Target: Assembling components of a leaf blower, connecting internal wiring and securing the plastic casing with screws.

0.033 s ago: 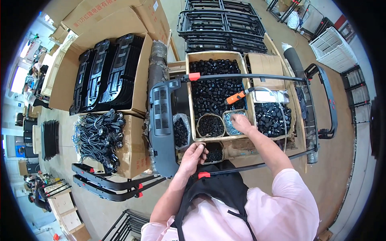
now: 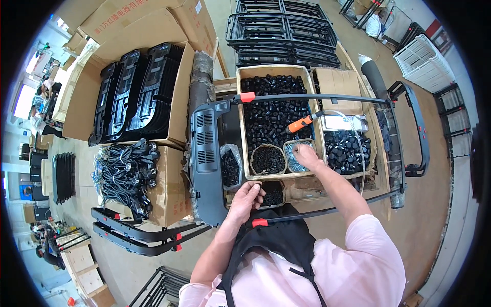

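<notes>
My right hand (image 2: pixel 306 156) reaches into a small bin of silvery screws (image 2: pixel 292 162), its fingers curled down and the tips hidden among them. My left hand (image 2: pixel 247 196) is pinched closed beside a small bin of black parts (image 2: pixel 272 196), near the lower bar of a black tubular frame (image 2: pixel 327 210). Whatever its fingers hold is too small to make out. At the frame's left end sits a dark grey vented plastic housing (image 2: pixel 207 169). An orange power screwdriver (image 2: pixel 299 124) with a hose lies over the parts boxes, beyond my right hand.
A wooden box (image 2: pixel 238 87) holds black caps (image 2: pixel 276 110) and a round tub of small parts (image 2: pixel 268 159). More black caps (image 2: pixel 348 153) lie to its right. Leftward are a carton (image 2: pixel 76 115) of black panels and bundled cables (image 2: pixel 125 174). Stacked frames (image 2: pixel 284 30) stand behind.
</notes>
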The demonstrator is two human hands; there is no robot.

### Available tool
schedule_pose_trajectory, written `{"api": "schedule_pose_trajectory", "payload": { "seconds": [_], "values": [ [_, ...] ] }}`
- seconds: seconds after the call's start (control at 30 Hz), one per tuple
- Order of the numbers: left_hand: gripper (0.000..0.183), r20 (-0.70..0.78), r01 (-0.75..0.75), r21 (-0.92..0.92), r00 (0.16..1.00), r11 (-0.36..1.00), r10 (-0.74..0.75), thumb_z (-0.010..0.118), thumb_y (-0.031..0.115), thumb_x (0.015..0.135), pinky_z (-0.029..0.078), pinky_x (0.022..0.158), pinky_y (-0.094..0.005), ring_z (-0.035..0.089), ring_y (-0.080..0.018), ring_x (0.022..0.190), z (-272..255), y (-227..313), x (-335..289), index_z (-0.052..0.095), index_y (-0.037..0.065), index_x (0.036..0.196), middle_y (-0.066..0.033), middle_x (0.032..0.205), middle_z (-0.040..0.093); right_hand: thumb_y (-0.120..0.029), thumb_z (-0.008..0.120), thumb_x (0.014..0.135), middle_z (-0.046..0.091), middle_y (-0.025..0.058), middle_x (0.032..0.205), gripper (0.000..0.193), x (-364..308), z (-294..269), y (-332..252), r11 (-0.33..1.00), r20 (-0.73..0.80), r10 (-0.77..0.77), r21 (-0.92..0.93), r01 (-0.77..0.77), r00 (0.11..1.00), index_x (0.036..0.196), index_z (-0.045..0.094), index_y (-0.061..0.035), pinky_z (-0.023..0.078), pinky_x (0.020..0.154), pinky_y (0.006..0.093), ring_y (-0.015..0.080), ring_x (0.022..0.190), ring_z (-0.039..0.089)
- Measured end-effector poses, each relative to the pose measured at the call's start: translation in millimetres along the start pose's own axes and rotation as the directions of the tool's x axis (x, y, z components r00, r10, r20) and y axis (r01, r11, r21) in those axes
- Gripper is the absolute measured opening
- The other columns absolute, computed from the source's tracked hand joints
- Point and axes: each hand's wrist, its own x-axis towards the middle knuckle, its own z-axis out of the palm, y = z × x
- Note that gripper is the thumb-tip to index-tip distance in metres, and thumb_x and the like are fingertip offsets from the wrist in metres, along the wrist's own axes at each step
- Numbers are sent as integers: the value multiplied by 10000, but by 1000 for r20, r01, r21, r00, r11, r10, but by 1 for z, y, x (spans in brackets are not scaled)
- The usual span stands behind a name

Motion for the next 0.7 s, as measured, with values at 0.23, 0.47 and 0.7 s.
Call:
{"api": "schedule_pose_trajectory", "payload": {
  "seconds": [0.23, 0.47, 0.7],
  "values": [
    [296, -13, -1, 41, 1000, 999, 2, 613, 204, 1106, 509, 619, -224, 621, -82, 761, -6, -4, -12, 573, 22, 1336, -46, 1018, 693, -261, 786, 849, 773, 236, 1044, 272, 14, 18, -21, 987, 56, 156, -58, -152, 986, 995, 790, -32, 572, 935, 487, 411, 1019, 738],
    [320, 11, -13, 25, 1000, 1000, 12, 601, 181, 1107, 540, 653, -228, 639, -88, 800, -11, -1, -24, 565, 13, 1377, -73, 1087, 715, -173, 716, 816, 764, 230, 870, 232, 7, 8, -6, 990, -67, 138, 6, -138, 988, 978, 793, -26, 596, 818, 466, 364, 853, 761],
    [337, -9, -71, 15, 997, 997, 71, 563, 156, 1118, 550, 696, -240, 647, -105, 842, -20, 4, -33, 549, 3, 1418, -95, 1131, 705, -66, 691, 954, 748, 85, 909, 243, -32, -34, -115, 620, 111, 108, 770, -154, 988, 1169, 707, 48, 555, 621, 250, 148, 757, 733]
  ]
}}
